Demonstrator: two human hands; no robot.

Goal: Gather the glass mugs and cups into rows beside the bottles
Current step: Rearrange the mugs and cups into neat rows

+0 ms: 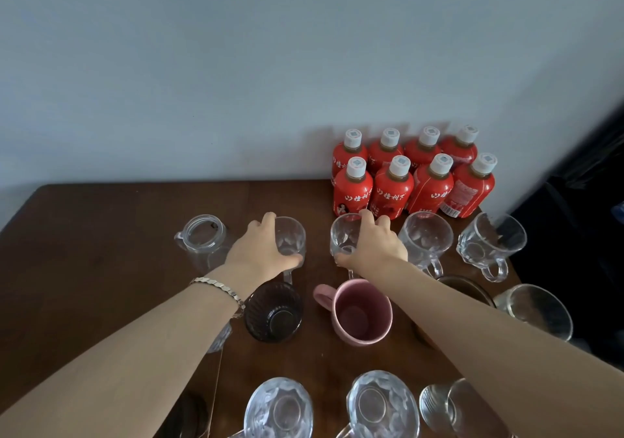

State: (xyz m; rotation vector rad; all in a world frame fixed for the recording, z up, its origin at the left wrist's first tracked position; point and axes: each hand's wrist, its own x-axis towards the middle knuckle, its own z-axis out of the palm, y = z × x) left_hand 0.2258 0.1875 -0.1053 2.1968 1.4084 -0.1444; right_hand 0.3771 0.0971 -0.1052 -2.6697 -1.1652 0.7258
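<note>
The left hand (260, 251) grasped a clear glass mug (290, 240) at frame centre. The right hand (373, 246) grasped a second clear glass mug (346, 235) below the red bottles (412, 174).

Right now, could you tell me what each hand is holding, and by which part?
Left hand grips a clear glass mug around its body; right hand grips another clear glass mug at its rim.

1. Left hand (260, 251) wrapped over the rim of a glass mug (290, 240); right hand (373, 246) likewise on a second glass mug (344, 235).
2. Both mugs upright on the dark wood surface (101, 235).
3. Red bottles (412, 174), two rows, just behind the right-hand mug.
4. Pink mug (363, 314) between the forearms.
</note>
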